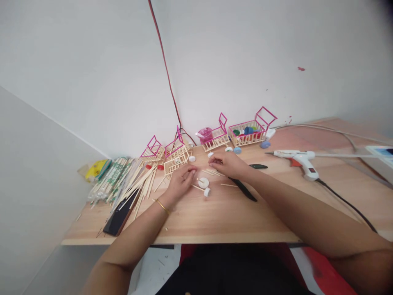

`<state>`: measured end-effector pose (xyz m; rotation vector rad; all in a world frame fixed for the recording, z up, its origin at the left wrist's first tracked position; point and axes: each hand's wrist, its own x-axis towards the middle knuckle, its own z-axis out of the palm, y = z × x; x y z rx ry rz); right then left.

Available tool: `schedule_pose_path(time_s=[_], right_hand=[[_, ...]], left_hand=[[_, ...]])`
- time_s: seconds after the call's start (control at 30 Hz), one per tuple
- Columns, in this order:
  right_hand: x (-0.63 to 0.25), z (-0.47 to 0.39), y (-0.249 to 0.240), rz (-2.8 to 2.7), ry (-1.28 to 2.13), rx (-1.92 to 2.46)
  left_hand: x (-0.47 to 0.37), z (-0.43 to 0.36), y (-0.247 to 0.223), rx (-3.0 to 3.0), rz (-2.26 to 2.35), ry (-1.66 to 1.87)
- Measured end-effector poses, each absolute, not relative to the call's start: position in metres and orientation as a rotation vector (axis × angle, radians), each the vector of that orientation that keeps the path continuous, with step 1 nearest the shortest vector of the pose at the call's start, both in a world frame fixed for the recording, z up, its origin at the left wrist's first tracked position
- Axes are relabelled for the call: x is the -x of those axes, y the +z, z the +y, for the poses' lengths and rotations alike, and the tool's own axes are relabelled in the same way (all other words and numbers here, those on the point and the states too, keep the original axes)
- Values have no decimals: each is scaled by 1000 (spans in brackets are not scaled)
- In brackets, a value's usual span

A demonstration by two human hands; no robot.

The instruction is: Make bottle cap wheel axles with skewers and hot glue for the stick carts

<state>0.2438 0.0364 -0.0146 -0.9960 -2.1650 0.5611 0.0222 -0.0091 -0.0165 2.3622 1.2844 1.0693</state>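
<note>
Near the middle of the wooden table, my left hand [181, 180] is curled with fingers close together; what it holds, if anything, is too small to make out. Just right of it, my right hand [223, 163] has its fingers pinched above some short sticks [211, 173]. Between and below the hands lie a round white cap [203, 182] with a small stick piece on it and a smaller white cap [207, 191] at the end of a thin stick [198, 187]. Dark-handled pliers [244, 190] lie partly under my right forearm.
Small stick carts with magenta trim stand along the wall, one cart [247, 134] holding coloured caps. Loose sticks [144, 184], packaged sticks [113, 176] and a black case [120, 217] lie left. A white glue gun [303, 159] with a cord rests right.
</note>
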Motion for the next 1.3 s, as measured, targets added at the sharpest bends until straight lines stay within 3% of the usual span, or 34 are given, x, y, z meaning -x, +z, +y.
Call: schedule_pose_path(time_s=[0.27,0.53,0.9,1.3], right_hand=[[-240,31,-22,-2344,693,882],[-235,34,-31,-2462,745,745],[-226,22,-32,-2555,614,864],[-213,25,-36,-2636,555,793]], left_hand=[[-14,-35,-6,-2510,1039,654],[-25,-46,1,-2816,862,480],[-12,-17,-6,-2551,844,747],[-13,-3,-6,-2574,1023,793]])
